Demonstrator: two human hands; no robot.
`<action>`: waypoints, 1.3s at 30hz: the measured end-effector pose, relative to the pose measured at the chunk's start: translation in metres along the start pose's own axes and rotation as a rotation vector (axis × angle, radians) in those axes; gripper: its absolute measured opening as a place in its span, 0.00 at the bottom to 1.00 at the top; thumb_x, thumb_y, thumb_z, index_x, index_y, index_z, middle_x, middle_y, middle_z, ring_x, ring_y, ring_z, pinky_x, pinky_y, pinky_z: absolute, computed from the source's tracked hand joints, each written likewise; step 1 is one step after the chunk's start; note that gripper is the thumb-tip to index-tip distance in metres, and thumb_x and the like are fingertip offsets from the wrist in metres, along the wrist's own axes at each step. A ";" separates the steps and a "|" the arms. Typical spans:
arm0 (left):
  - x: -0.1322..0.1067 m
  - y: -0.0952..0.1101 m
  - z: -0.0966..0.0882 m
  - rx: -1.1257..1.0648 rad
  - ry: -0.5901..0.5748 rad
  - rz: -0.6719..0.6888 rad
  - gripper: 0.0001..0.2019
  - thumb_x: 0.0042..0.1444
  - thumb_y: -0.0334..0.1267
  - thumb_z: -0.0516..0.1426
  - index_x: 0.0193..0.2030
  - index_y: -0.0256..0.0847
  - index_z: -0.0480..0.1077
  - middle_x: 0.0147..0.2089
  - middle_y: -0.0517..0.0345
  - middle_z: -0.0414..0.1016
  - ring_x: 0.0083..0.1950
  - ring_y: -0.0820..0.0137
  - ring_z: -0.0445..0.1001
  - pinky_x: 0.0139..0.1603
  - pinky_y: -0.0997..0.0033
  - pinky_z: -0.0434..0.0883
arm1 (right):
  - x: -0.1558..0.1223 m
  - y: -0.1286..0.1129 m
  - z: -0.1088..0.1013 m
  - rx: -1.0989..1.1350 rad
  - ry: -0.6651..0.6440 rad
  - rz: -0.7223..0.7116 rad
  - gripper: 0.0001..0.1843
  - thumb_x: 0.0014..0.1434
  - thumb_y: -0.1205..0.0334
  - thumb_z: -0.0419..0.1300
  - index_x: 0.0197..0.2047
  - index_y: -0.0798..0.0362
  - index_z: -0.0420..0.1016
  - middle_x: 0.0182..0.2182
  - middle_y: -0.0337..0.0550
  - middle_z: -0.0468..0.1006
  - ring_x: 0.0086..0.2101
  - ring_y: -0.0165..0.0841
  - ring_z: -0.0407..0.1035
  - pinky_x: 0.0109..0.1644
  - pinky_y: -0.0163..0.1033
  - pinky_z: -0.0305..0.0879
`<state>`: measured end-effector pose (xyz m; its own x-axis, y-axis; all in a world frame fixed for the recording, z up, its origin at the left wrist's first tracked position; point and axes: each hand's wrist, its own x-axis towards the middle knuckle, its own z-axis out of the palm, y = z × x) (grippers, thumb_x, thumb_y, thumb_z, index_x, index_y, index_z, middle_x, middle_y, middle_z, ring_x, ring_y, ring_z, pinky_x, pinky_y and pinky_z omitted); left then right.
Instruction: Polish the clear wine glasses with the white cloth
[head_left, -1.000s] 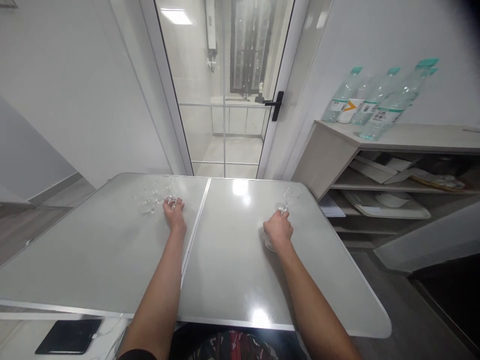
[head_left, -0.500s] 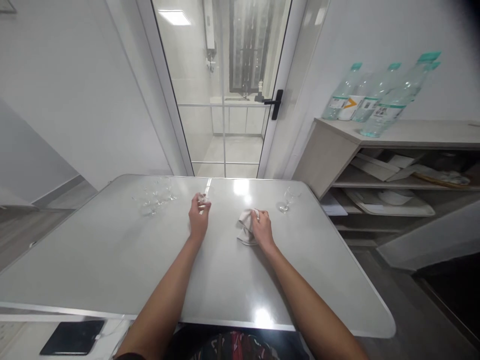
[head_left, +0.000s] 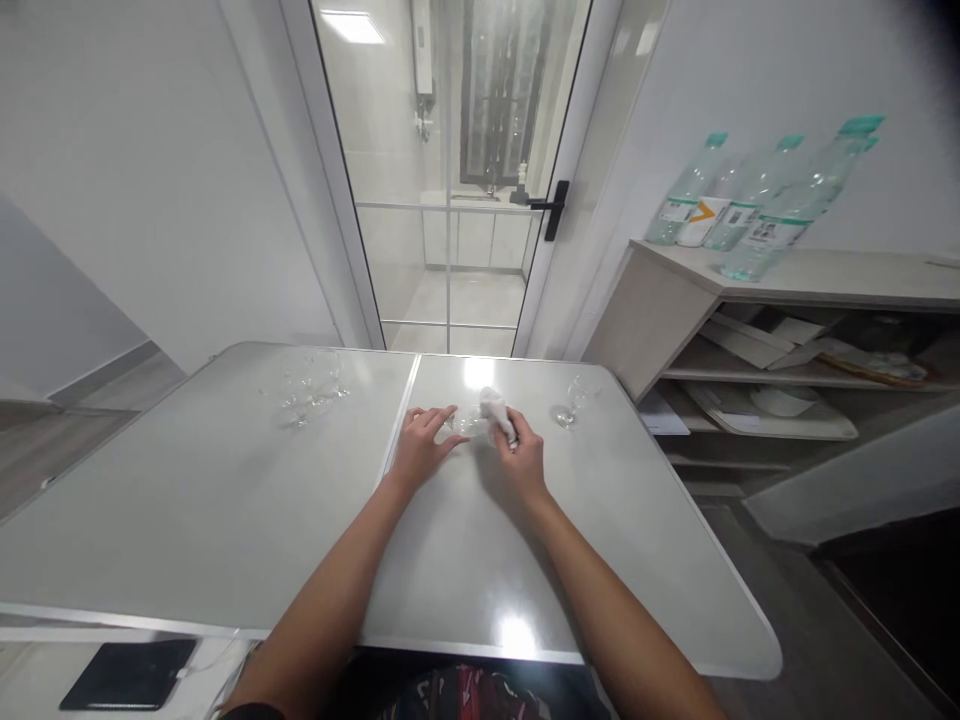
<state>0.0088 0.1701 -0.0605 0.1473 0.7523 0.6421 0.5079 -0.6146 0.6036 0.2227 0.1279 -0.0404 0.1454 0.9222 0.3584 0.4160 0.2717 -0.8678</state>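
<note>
Over the middle of the grey table (head_left: 225,520), my left hand (head_left: 420,445) pinches a small clear stemmed glass (head_left: 469,424) by its stem, the glass lying sideways between my hands. My right hand (head_left: 521,455) grips a white cloth (head_left: 496,408) and presses it against the glass's bowl. A second clear stemmed glass (head_left: 571,402) stands upright on the table just right of my right hand. A cluster of several more clear glasses (head_left: 307,390) stands at the table's far left.
A glass door (head_left: 450,180) with a black handle (head_left: 553,208) stands behind the table. A wooden shelf unit (head_left: 787,340) at the right carries large water bottles (head_left: 757,205) and papers. A dark tablet (head_left: 127,675) lies below the table's near left edge.
My left hand took a glass from the left cluster and carried it to the centre. My right hand left the right-hand glass standing and brought the cloth over to the held glass.
</note>
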 end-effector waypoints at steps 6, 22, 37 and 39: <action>-0.003 0.001 0.002 0.085 -0.013 0.082 0.26 0.53 0.60 0.66 0.55 0.51 0.78 0.39 0.50 0.81 0.39 0.61 0.79 0.50 0.59 0.69 | -0.011 -0.010 0.003 -0.189 -0.156 0.010 0.28 0.65 0.55 0.53 0.67 0.49 0.60 0.54 0.52 0.78 0.49 0.42 0.72 0.51 0.44 0.69; -0.007 0.015 0.000 0.250 -0.234 0.163 0.26 0.58 0.61 0.61 0.51 0.42 0.79 0.32 0.53 0.79 0.26 0.71 0.70 0.30 0.70 0.62 | 0.009 0.012 -0.013 0.275 -0.475 -0.163 0.34 0.66 0.47 0.60 0.70 0.49 0.60 0.48 0.45 0.75 0.42 0.40 0.70 0.52 0.45 0.67; -0.003 0.026 0.000 -0.289 0.095 -0.267 0.17 0.66 0.52 0.56 0.47 0.41 0.76 0.43 0.51 0.75 0.38 0.68 0.72 0.36 0.70 0.69 | 0.007 0.028 0.011 0.609 -0.154 0.188 0.38 0.57 0.47 0.68 0.67 0.49 0.64 0.38 0.41 0.79 0.35 0.37 0.73 0.43 0.42 0.71; -0.003 0.023 0.003 -0.268 0.169 -0.295 0.14 0.66 0.50 0.56 0.39 0.42 0.72 0.35 0.57 0.69 0.34 0.70 0.68 0.34 0.72 0.67 | 0.004 0.024 0.012 0.518 -0.209 0.098 0.39 0.58 0.47 0.68 0.68 0.48 0.63 0.50 0.47 0.78 0.47 0.42 0.74 0.52 0.47 0.71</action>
<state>0.0229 0.1539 -0.0502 -0.1238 0.8692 0.4788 0.2661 -0.4357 0.8598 0.2223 0.1415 -0.0645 -0.0420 0.9705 0.2375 -0.0928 0.2329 -0.9681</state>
